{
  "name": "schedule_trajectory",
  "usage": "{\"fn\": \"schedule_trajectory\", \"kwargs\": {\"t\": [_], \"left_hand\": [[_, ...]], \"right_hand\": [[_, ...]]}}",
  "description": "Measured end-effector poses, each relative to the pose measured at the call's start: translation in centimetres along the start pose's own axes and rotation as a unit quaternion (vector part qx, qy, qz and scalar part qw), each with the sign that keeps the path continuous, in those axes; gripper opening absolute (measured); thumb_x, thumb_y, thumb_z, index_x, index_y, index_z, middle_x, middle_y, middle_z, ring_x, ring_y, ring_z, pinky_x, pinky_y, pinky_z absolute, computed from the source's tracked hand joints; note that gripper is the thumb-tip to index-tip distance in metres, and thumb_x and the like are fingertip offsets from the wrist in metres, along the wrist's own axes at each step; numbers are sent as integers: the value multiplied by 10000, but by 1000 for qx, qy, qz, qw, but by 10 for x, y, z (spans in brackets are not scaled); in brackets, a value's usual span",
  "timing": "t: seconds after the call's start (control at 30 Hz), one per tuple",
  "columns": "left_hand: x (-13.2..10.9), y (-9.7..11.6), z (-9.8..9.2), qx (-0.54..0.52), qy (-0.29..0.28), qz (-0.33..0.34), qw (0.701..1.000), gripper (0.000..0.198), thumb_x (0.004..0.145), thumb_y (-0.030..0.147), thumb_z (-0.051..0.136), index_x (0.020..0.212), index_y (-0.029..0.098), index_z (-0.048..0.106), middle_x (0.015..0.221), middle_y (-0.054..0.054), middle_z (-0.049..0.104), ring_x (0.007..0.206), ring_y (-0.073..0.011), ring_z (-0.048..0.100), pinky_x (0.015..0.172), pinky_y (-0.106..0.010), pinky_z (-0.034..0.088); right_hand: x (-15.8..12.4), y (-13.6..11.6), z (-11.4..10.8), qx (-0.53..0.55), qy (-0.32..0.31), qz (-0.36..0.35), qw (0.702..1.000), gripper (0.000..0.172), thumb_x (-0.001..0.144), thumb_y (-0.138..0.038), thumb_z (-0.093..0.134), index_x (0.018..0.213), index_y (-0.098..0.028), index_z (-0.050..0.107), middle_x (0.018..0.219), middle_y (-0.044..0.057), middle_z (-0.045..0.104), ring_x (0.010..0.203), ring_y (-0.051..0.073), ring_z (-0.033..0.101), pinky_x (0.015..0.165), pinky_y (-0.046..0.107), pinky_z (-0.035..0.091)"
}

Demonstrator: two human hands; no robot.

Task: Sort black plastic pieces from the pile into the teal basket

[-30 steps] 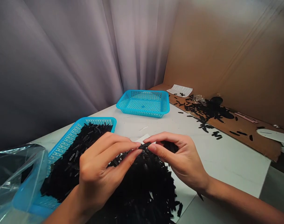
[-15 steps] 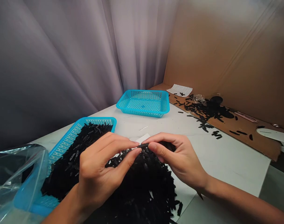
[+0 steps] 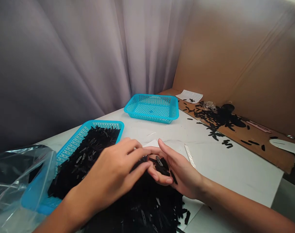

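My right hand is turned palm up and cupped around several small black elongated pieces; one of them shows a lighter face with small holes. My left hand reaches over from the left, its thumb and forefinger apart, the tips at the fingers of my right hand. I see nothing between them. Below both hands spreads a large heap of the same black pieces. To the left, a blue perforated basket holds more of them, partly behind my left hand.
A second blue basket stands farther back on the white table. Clear plastic film lies at the left. Loose black pieces lie on cardboard at the right, near a paper sheet and a white object.
The black piece pinched between both hands is no longer at the fingertips. My right hand has turned palm up, showing the pieces in it, and my left thumb and forefinger have parted.
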State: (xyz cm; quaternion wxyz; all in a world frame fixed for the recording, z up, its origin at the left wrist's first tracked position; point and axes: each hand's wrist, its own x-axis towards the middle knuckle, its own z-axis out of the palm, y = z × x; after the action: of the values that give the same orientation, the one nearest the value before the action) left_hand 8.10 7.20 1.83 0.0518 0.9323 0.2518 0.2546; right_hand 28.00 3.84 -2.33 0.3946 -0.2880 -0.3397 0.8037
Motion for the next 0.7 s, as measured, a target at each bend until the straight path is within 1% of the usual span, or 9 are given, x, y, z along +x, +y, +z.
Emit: {"fn": "schedule_trajectory", "kwargs": {"t": [0.07,0.13,0.17,0.23,0.3,0.37,0.5,0.6,0.7], "left_hand": [[1,4,10,-39,-2,19,999,123,997,174,623,1081,197,710,975,-37,741,862,-173,687,773,-288,564],[1,3,13,-59,11,30,998,88,987,154,636,1010,181,717,937,-32,746,822,-168,677,750,-291,559],[1,1,13,-64,20,32,997,83,981,144,646,1002,180,717,930,-27,749,816,-164,674,743,-289,554],[1,-3,10,-67,45,32,996,84,966,128,671,1009,182,718,920,-13,755,811,-152,670,750,-285,545],[1,-5,6,-63,77,24,995,90,945,116,704,1008,178,719,902,-2,759,803,-136,669,757,-274,538],[2,-5,4,-53,106,22,993,97,922,111,736,997,171,724,879,3,761,783,-122,672,744,-261,534],[4,-3,0,-43,148,38,987,108,908,103,751,991,170,732,870,-8,776,760,-125,702,721,-268,549],[5,-1,-2,-45,159,46,985,115,905,119,761,1004,171,734,870,-19,785,756,-137,720,715,-283,563],[5,0,-4,-34,171,40,984,151,873,136,803,1000,176,733,855,-12,784,745,-140,719,720,-298,559]], "right_hand": [[-1,1,2,-32,-12,-7,999,645,992,-700,442,1204,-142,685,605,-27,539,429,62,261,458,237,135],[-2,1,3,-47,-11,-9,999,635,983,-701,457,1200,-145,674,599,-35,529,420,56,246,447,232,119],[-3,0,4,-51,-6,-11,999,607,988,-681,465,1196,-149,669,593,-41,525,412,51,229,440,230,109],[-2,-3,4,-59,16,-21,998,500,997,-602,513,1174,-159,664,569,-61,501,411,49,189,433,227,89],[-3,-5,2,-89,49,-53,993,386,985,-514,597,1135,-166,667,549,-80,465,438,58,197,434,221,96],[-4,-6,1,-146,79,-102,981,328,964,-467,667,1090,-166,686,546,-81,447,478,72,263,445,219,144],[-10,-9,1,-259,125,-192,938,260,951,-429,709,1028,-182,735,559,-67,466,534,102,389,520,254,291],[-13,-10,4,-285,147,-227,920,201,940,-396,721,979,-200,739,565,-63,478,536,114,418,558,280,340],[-15,-10,6,-285,147,-238,917,178,944,-382,716,954,-206,738,559,-61,494,525,115,425,555,286,342]]}}
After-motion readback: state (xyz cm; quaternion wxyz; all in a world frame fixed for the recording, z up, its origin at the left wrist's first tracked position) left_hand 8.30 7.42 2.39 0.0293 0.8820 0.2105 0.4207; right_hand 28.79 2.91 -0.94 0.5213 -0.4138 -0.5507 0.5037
